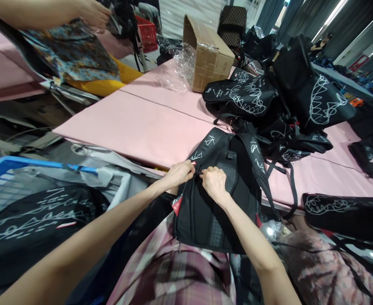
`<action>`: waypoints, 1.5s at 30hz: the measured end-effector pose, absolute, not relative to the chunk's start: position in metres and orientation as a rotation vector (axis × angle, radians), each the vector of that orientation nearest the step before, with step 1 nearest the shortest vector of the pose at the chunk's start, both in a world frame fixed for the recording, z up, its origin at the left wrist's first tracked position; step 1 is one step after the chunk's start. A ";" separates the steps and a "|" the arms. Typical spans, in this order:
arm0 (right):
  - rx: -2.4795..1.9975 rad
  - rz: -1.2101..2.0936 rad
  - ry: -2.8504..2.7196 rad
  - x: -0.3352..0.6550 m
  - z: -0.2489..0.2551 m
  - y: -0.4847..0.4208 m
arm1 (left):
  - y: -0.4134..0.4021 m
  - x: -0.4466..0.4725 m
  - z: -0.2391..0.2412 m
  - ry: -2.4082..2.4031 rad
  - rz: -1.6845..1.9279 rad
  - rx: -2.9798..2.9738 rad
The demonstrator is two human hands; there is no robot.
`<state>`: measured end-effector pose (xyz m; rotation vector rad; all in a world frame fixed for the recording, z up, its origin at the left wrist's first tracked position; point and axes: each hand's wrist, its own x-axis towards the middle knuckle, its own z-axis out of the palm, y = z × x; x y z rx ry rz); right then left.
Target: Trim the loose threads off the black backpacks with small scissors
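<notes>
A black backpack (202, 212) with white scribbled marks on its shoulder straps rests partly on my lap and partly against the pink table edge, its padded back panel facing up. My left hand (180, 173) is closed at the left shoulder strap (205, 146), near a small red-and-white tag. Close beside it, my right hand (214, 181) is closed in a pinch over the upper back panel. Between the two hands runs a short dark piece, perhaps strap webbing; its kind is too small to make out. A red tag (177, 205) sticks out at the bag's left side.
More black backpacks (240, 95) are piled on the pink table (135, 123). Behind them stands an open cardboard box (210, 59) with clear plastic. A blue crate (2, 169) holding a black bag is at my left. Another person's hand (94, 15) shows at upper left.
</notes>
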<state>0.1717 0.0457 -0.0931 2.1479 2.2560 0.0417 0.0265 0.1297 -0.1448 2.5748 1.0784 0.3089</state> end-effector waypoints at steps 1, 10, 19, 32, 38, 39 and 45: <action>2.152 0.045 2.255 0.172 -0.093 0.046 | 0.129 0.027 -0.145 1.078 0.314 2.569; 2.189 0.018 2.241 0.173 -0.094 0.044 | 0.129 0.026 -0.140 1.083 0.346 2.516; 2.125 0.060 2.252 0.167 -0.092 0.050 | 0.130 0.025 -0.130 1.093 0.307 2.321; 3.147 0.136 1.880 0.300 -0.074 -0.061 | 0.109 -0.032 -0.149 0.923 0.268 1.716; 3.299 -0.776 1.428 0.366 -0.077 -0.116 | 0.067 -0.030 -0.067 0.872 0.423 1.288; 3.286 -0.991 1.458 0.363 -0.075 -0.121 | 0.058 -0.024 -0.056 0.813 0.391 1.240; 3.323 -1.320 1.551 0.293 -0.078 -0.139 | -0.008 0.042 -0.100 0.840 0.252 1.334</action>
